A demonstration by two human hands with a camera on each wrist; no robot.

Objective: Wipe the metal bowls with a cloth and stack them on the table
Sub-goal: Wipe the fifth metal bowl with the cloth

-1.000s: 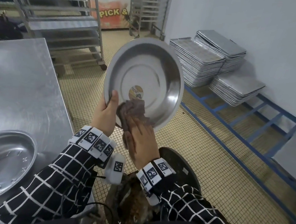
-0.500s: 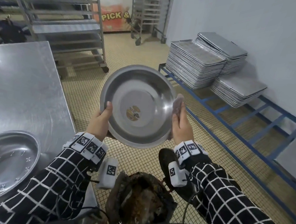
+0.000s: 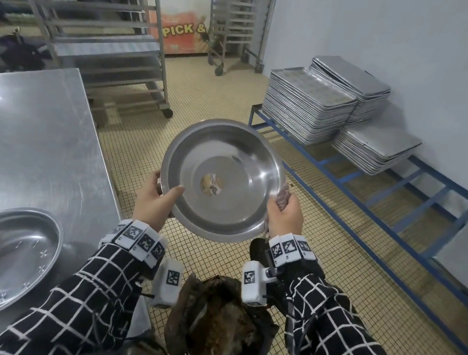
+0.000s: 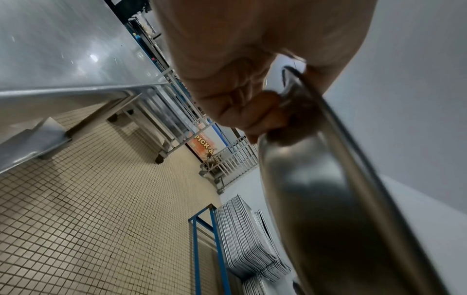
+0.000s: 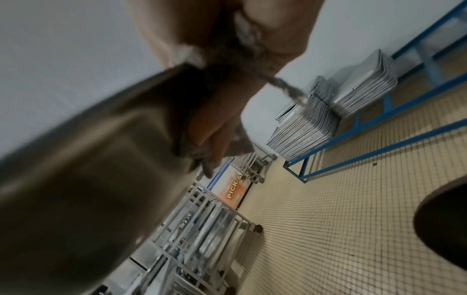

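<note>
I hold a wide metal bowl with a round sticker in its bottom, nearly level above the tiled floor. My left hand grips its left rim, thumb inside, fingers under. In the left wrist view the left hand curls round the bowl's rim. My right hand holds the right rim with a brownish cloth pressed against the bowl's outside; the right wrist view shows the cloth under its fingers on the bowl. A second metal bowl lies on the steel table at the left.
Stacks of metal trays sit on a blue floor frame along the right wall. Wheeled tray racks stand behind the table. A brown bundle lies below my wrists, close to my body.
The bowl has come down from upright and facing me to nearly level. My right hand with the cloth went from the bowl's inside to its right outer rim.
</note>
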